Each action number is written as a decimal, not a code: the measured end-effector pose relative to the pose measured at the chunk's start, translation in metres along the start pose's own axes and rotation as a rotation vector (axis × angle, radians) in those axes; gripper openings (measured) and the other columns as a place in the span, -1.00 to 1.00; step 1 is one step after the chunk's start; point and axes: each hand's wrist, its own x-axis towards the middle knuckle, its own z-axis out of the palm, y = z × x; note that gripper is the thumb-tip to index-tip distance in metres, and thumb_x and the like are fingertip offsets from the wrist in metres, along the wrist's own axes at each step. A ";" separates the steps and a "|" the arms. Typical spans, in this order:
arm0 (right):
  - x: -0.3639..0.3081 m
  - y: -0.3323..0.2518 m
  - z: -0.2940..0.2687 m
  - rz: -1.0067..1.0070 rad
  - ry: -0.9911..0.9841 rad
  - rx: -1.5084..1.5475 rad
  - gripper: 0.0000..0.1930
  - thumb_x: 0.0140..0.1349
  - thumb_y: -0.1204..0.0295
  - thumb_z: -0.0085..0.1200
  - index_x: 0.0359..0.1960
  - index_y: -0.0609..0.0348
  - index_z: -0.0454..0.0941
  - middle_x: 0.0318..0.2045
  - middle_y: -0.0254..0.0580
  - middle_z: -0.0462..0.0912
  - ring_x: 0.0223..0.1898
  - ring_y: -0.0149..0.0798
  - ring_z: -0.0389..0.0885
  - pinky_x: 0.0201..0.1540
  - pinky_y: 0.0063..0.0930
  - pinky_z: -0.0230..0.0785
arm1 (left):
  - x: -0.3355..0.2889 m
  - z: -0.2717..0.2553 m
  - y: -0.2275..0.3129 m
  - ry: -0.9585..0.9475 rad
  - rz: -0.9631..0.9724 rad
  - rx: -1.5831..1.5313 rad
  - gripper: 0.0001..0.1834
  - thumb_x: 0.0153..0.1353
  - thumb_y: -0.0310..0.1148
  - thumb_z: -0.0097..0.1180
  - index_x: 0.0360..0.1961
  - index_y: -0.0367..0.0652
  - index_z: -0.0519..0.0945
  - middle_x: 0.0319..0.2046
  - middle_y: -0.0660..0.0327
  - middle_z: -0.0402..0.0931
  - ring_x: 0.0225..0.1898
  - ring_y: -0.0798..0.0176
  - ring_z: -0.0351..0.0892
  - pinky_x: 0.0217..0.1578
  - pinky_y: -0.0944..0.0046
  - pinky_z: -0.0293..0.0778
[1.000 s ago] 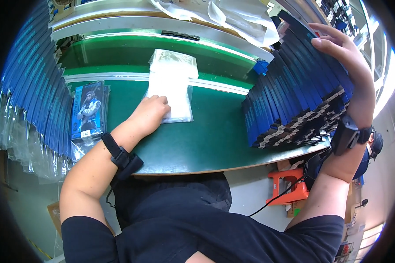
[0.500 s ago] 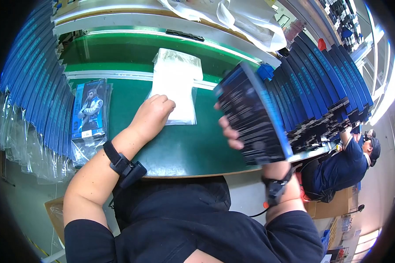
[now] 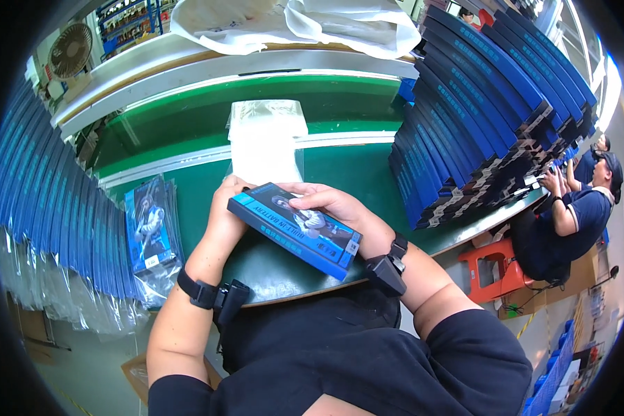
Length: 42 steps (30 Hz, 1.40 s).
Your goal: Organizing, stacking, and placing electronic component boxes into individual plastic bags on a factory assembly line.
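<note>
A flat blue box (image 3: pixel 295 229) with a printed figure on its face is tilted above the front of the table. My right hand (image 3: pixel 329 203) grips its far side, thumb across the printed face. My left hand (image 3: pixel 223 208) is closed beside the box's left end. Its fingers are partly hidden, so I cannot tell whether it holds the box, a bag or neither. Just beyond both hands lies a stack of clear plastic bags (image 3: pixel 265 142), white where the light falls on it.
Bagged blue boxes (image 3: pixel 149 225) lie on the table at the left. A long row of wrapped boxes (image 3: pixel 62 194) stands farther left. Tall stacks of blue boxes (image 3: pixel 464 118) rise at the right. Two people and a red stool (image 3: pixel 489 274) are beyond the table's right end.
My right hand has brought the blue box leftward from the right side to in front of me, turning its printed figure upward. My left hand has come off the bags' middle toward the box.
</note>
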 end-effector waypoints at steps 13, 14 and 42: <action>-0.018 0.003 -0.003 -0.104 0.202 -0.304 -0.37 0.10 0.60 0.10 0.21 0.49 0.12 -0.05 0.02 0.52 -0.14 -0.36 0.59 -0.12 -0.58 0.49 | -0.006 0.027 0.044 0.169 -0.170 0.790 -0.84 0.02 -0.51 0.09 -0.39 -0.35 0.64 -0.53 0.15 0.57 -0.54 0.38 0.52 -0.46 0.42 0.44; -0.019 0.004 -0.005 -0.110 0.202 -0.293 -0.37 0.10 0.60 0.10 0.21 0.49 0.12 -0.05 0.02 0.52 -0.14 -0.36 0.59 -0.12 -0.58 0.49 | -0.006 0.026 0.044 0.153 -0.109 0.924 -0.83 -0.02 -0.53 0.07 -0.40 -0.35 0.65 -0.53 0.13 0.57 -0.52 0.37 0.52 -0.44 0.39 0.44; -0.053 0.033 0.037 0.101 0.478 -0.737 -0.69 0.05 0.24 0.29 -0.40 0.28 0.56 -0.58 -0.37 0.55 -0.50 -0.58 0.48 -0.49 -0.69 0.30 | -0.052 0.048 0.060 0.260 -0.577 -0.461 -0.68 0.18 -0.36 0.04 -0.08 -0.32 0.48 -0.21 0.04 0.57 -0.20 0.11 0.59 -0.11 0.13 0.50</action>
